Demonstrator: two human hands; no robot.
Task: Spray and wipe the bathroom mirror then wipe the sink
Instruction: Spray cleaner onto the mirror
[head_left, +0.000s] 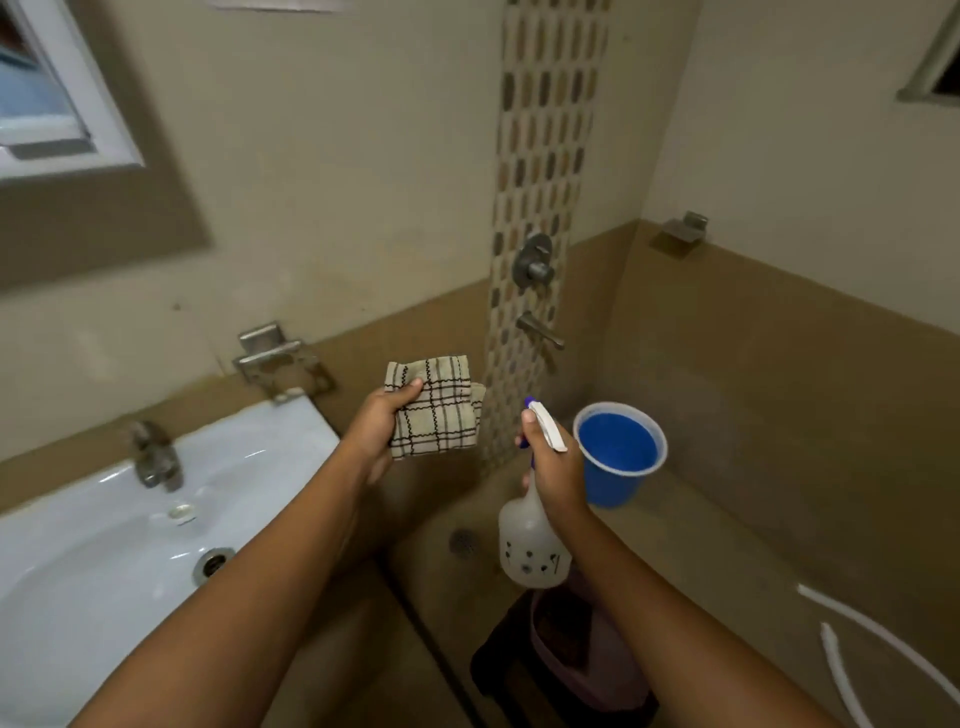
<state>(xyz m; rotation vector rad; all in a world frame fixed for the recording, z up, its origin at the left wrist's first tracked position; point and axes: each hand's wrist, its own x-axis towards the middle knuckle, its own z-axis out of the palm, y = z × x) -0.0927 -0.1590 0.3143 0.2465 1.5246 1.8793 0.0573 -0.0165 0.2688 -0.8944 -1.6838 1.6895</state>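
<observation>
Holding cloth (435, 408) and spray bottle (530, 540) beside liquid-filled blue cup (618, 452).

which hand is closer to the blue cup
Right. The right hand grips the spray bottle right beside the blue cup; the left hand, holding the checked cloth, is farther left.

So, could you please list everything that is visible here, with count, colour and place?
cloth: 1, beige checked, held up at centre
spray bottle: 1, translucent white, centre right
cup: 1, blue, right of the bottle
sink: 1, white, lower left
tap: 1, metal, on the sink's back edge
shower valve: 1, metal, on the tiled wall strip
hose: 1, white, lower right
left hand: grips the cloth
right hand: grips the spray bottle
</observation>
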